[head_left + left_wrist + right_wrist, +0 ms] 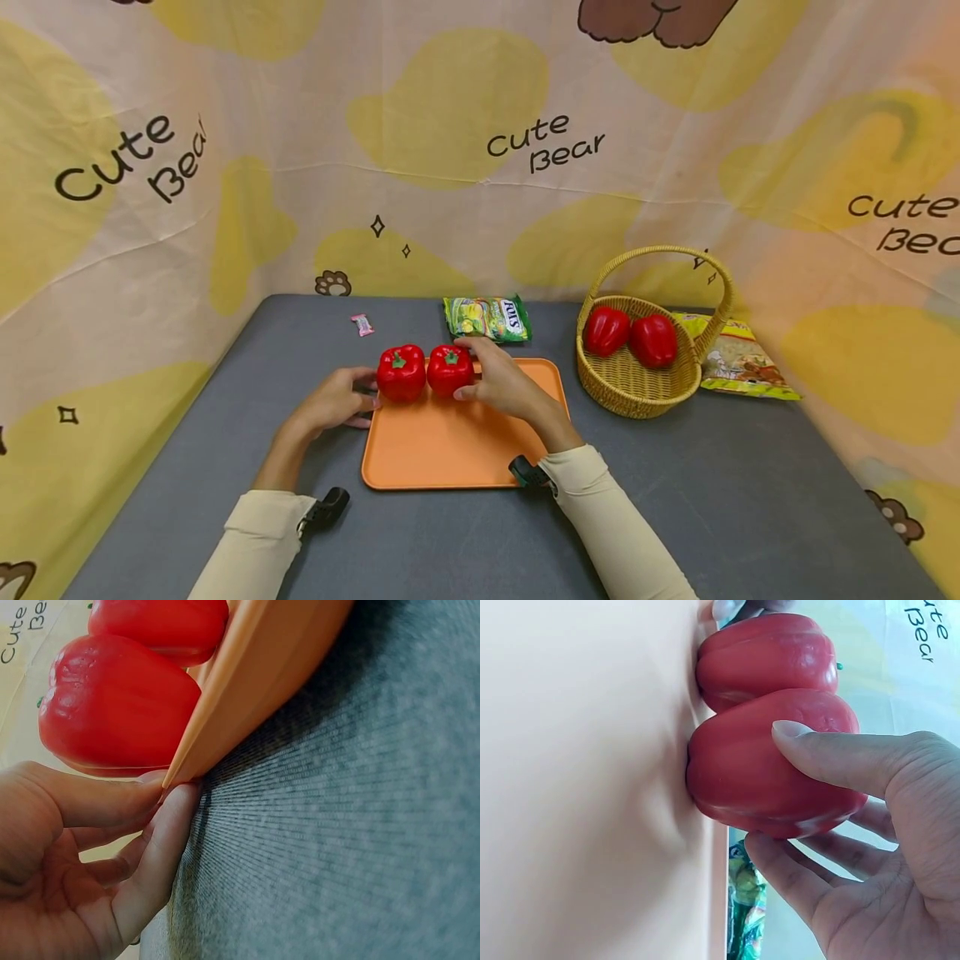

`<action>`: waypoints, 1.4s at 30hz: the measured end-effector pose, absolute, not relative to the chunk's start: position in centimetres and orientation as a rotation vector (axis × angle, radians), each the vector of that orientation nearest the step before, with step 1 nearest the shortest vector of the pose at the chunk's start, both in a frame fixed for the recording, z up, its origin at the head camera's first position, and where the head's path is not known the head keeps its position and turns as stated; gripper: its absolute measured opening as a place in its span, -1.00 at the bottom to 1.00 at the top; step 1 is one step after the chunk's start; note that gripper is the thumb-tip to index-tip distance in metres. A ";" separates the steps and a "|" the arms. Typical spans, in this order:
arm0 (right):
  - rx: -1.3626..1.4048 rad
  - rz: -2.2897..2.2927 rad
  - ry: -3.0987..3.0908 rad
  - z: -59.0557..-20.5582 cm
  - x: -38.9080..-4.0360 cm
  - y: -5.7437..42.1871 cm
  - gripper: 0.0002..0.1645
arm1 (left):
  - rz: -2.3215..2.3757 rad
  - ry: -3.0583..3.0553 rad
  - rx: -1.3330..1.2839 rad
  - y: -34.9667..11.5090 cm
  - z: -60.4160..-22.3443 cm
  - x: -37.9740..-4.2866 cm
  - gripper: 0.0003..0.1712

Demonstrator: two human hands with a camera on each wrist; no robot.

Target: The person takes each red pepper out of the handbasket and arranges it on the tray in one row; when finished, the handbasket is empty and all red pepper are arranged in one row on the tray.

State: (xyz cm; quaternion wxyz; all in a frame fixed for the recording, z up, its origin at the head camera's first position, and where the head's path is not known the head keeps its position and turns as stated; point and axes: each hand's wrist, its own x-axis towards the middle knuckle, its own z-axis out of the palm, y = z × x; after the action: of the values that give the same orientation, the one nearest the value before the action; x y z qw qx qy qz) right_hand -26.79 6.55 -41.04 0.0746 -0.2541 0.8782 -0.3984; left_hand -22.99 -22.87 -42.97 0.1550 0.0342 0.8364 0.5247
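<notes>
Two red bell peppers with green stems stand side by side at the back left of the orange tray. My left hand pinches the tray's left rim between thumb and fingers, close beside the left bell pepper. The right bell pepper is held in my right hand. In the right wrist view, the thumb lies across this pepper's side and the fingers curve round its far side. Its base is right at the tray surface, and it leans against the other pepper.
Right of the tray stands a wicker basket with a tall handle and two more red peppers inside. A yellow snack bag lies behind it. Behind the tray are a green candy bag and a small pink wrapped candy.
</notes>
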 end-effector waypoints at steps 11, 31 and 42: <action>-0.756 -1.166 2.653 -40.5 -26.7 7.2 0.03 | 1.484 2.409 0.091 -22.8 -42.9 -22.9 -0.32; -0.852 -1.227 2.788 -37.9 -24.8 14.8 -0.15 | 1.493 2.399 0.089 -22.8 -43.1 -23.0 -0.32; -0.796 -1.263 2.933 -36.9 -24.7 22.0 -0.25 | 1.475 2.425 0.114 -23.0 -43.1 -23.1 -0.32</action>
State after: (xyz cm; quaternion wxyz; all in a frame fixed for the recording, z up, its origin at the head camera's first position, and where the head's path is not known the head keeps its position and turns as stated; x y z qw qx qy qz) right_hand -24.68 21.96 -36.90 -0.0746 -0.2413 0.8886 -0.3828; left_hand -23.06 -23.05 -43.09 0.1500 0.0396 0.8441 0.5133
